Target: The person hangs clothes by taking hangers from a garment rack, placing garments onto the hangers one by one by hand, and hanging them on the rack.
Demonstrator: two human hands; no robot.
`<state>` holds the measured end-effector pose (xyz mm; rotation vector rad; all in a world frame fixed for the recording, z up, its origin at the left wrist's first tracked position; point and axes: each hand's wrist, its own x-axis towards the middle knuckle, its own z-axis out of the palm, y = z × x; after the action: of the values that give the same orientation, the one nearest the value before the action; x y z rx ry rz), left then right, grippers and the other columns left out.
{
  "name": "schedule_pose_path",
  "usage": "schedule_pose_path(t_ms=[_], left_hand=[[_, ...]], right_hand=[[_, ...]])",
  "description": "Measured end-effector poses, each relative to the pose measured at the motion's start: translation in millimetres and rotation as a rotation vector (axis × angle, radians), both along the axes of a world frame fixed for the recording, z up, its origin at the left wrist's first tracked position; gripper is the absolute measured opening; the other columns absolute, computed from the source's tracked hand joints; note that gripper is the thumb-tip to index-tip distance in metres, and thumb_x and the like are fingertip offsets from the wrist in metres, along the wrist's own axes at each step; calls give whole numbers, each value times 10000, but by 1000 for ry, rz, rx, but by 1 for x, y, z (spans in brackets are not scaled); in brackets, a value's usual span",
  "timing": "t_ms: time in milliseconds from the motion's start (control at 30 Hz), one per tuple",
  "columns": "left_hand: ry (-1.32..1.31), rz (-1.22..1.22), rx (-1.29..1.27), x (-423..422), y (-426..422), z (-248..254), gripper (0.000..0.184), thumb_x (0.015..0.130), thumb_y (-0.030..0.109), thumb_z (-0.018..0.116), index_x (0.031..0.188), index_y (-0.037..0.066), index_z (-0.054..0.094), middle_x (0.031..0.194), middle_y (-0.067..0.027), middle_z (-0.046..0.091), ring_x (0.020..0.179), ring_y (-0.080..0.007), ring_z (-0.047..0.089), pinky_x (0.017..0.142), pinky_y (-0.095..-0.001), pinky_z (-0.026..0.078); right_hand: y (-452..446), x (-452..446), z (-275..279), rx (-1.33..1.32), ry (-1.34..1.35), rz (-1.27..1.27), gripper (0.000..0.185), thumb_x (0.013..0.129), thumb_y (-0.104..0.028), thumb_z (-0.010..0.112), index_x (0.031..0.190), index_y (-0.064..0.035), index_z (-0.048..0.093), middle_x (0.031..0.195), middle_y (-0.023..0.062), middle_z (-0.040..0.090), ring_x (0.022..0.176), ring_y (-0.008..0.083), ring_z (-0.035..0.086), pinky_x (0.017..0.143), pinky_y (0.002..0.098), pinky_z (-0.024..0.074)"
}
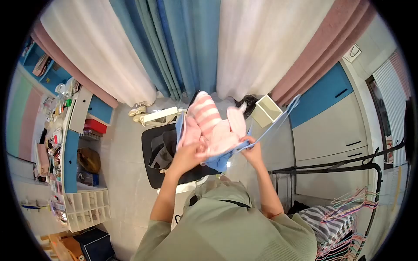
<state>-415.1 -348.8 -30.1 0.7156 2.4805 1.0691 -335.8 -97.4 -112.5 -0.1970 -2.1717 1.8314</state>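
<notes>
- Blue, white and pink fabric curtains (196,48) are hanging beyond a black seat (156,176).
- Striped pink-and-white, blue-edged cloth bundle (209,115) is spanning above it.
- Left hand (190,156) and right hand (251,152) are clamping its near edge.

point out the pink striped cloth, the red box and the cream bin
Pink striped cloth (205,110): head view, its striped upper part
Red box (96,126): head view, its front
Cream bin (261,116): head view, its outer side wall

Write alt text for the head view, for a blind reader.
Left hand and right hand hold up pink striped clothing and blue fabric above a black seat. Curtains hang beyond; a black rack with hangers stands at right.
</notes>
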Motion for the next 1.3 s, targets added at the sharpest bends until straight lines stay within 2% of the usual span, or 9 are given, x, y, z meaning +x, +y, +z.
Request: schedule_pose_path(t_ms=[100, 200, 367, 467, 567, 767, 1067, 1200, 1300], left_hand=[[-252, -239, 99, 16, -19, -82, 382, 731, 296, 671, 1009, 43, 601, 907, -163, 604, 836, -263, 591, 743, -320, 447], [-354, -192, 101, 14, -19, -85, 313, 794, 290, 631, 923, 6, 605, 773, -57, 611, 743, -147, 564, 689, -285, 440], [-496, -17, 460, -9, -11, 3, 258, 860, 276, 567, 901, 28, 625, 839, -4, 614, 750, -65, 547, 686, -212, 427], [-644, 103, 881, -18, -1, 29, 297, 903, 240, 510, 1110, 27, 522, 979, -29, 599, 862, -91, 566, 766, -245, 457], [-649, 63, 892, -13, 8, 44, 319, 916, 239, 485, 1158, 31, 481, 1058, -49, 574, 939, -100, 550, 809, -251, 445], [-566, 284, 1259, -61, -20, 25, 400, 903, 301, 497, 1162, 3, 436, 1096, -122, 540, 996, -209, 543, 869, -331, 445], [123, 552, 1610, -96, -101, 80, 536, 884, 360, 515, 1258, 12, 355, 1261, -145, 425, 1167, -261, 429, 983, -390, 369], [300, 514, 1611, -85, -147, 123, 507, 912, 365, 458, 1275, 32, 338, 1299, -134, 388, 1198, -259, 400, 1004, -406, 347], [277, 506, 1593, -59, -152, 148, 530, 913, 391, 448, 1286, 35, 326, 1282, -128, 402, 1197, -250, 394, 1008, -388, 331]], right_hand=[[-11, 30, -23, -245, -260, 18, 311, 616, -11, 609, 923, -57, 595, 851, -25, 552, 616, 36, 455, 539, 170, 337], [-19, 44, -28, -566, -365, -71, 374, 611, -24, 555, 974, -72, 630, 943, -15, 585, 659, 59, 479, 529, 181, 330], [-23, 33, -20, -213, -131, -39, 354, 663, -75, 640, 1016, -49, 621, 998, 20, 597, 732, 99, 538, 571, 168, 391], [-49, 32, 16, -60, 11, -157, 323, 696, -97, 678, 1003, -21, 613, 952, 37, 612, 707, 100, 539, 586, 183, 412], [-53, 32, -2, -32, 111, -309, 250, 709, -80, 685, 935, -11, 603, 837, 36, 608, 662, 71, 498, 549, 190, 388], [-31, 43, 6, -223, 180, -556, 113, 751, -83, 646, 792, -88, 541, 653, -48, 456, 520, 25, 353, 445, 193, 243], [19, 55, -63, -323, 105, -882, 117, 768, 6, 560, 838, -88, 570, 643, -59, 440, 447, 11, 310, 388, 180, 196], [45, 66, -86, -282, 112, -1004, 141, 750, 41, 554, 823, -72, 594, 680, -41, 495, 451, 14, 340, 387, 182, 213], [37, 78, -66, -304, -38, -853, 187, 685, 86, 558, 829, -25, 602, 761, 4, 557, 707, 91, 510, 634, 225, 412]])
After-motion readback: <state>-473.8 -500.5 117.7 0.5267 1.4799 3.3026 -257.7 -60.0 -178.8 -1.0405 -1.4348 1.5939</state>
